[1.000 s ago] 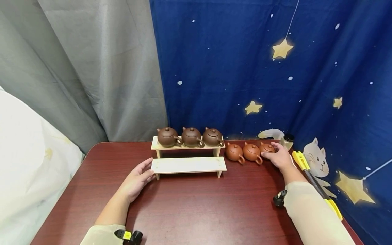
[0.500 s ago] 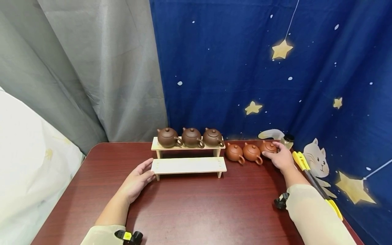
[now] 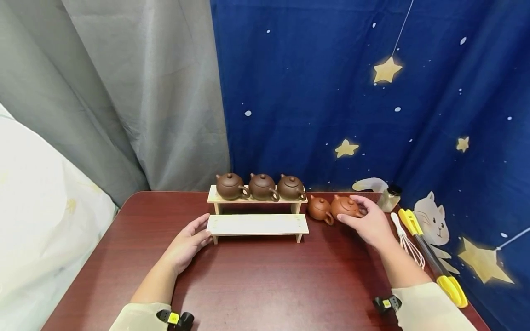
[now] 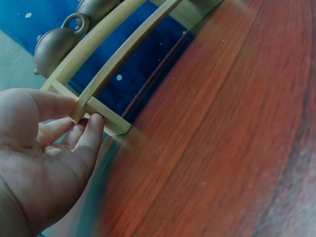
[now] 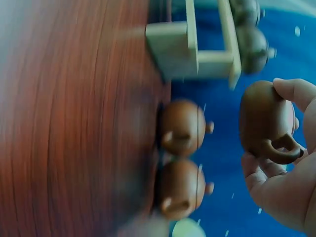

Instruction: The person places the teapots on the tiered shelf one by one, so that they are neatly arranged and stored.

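My right hand (image 3: pixel 371 224) grips a small reddish-brown clay teapot (image 3: pixel 345 206), raised off the table in the right wrist view, thumb and fingers round its body. Two matching teapots stand on the table: one (image 5: pixel 182 127) nearer the stand, the other (image 5: pixel 180 189) beside it and mostly hidden behind the held one in the head view. My left hand (image 3: pixel 188 243) pinches the left end of the lower step of a two-step wooden stand (image 3: pixel 257 225). Three dark brown teapots (image 3: pixel 262 186) sit in a row on its upper step, handles to the right.
At the table's right edge are a glass jar (image 3: pixel 389 198) with a black lid, a whisk (image 3: pixel 407 243) and a yellow-and-black tool (image 3: pixel 432 257). A blue starry curtain (image 3: pixel 290 92) hangs behind the red-brown table (image 3: pixel 269 285).
My right hand has lifted the rightmost reddish teapot and carried it left, in front of its neighbour. The whisk has come into view. My left hand stays at the stand.
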`<state>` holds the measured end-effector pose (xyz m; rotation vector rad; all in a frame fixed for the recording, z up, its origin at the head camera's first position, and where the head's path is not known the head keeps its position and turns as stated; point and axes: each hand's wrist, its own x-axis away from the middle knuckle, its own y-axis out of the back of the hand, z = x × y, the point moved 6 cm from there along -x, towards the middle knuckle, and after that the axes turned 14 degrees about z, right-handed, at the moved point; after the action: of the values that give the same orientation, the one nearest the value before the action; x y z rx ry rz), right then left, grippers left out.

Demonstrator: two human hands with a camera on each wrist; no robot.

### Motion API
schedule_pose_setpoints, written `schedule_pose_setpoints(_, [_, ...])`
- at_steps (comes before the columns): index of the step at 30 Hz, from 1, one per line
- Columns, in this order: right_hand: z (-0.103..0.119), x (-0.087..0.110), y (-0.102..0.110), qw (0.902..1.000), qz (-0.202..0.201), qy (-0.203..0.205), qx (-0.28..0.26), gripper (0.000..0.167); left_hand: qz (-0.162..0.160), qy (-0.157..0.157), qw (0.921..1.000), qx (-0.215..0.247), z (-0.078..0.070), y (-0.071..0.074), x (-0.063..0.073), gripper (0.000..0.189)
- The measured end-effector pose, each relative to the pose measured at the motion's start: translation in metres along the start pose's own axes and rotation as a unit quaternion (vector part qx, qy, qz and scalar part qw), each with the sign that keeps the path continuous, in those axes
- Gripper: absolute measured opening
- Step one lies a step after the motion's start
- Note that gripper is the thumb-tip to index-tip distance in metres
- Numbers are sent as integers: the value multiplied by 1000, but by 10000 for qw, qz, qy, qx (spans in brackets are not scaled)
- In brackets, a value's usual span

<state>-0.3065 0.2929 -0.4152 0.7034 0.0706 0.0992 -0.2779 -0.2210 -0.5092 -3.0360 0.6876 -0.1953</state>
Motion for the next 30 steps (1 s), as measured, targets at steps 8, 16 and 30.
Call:
schedule_pose_setpoints(8, [58, 19, -53, 9934, 698, 719, -566, 72, -20, 4, 10000, -15, 0, 0, -1, 70])
schedule_pose_setpoints(16, [98, 22, -116, 9769, 1436, 995, -1234, 72, -22, 13, 10000, -16, -1, 0, 0, 70])
schedule_pose_setpoints(30, [155, -1, -208, 9755, 1489, 1352, -889, 73, 7, 10, 10000, 5, 0, 0, -2, 70])
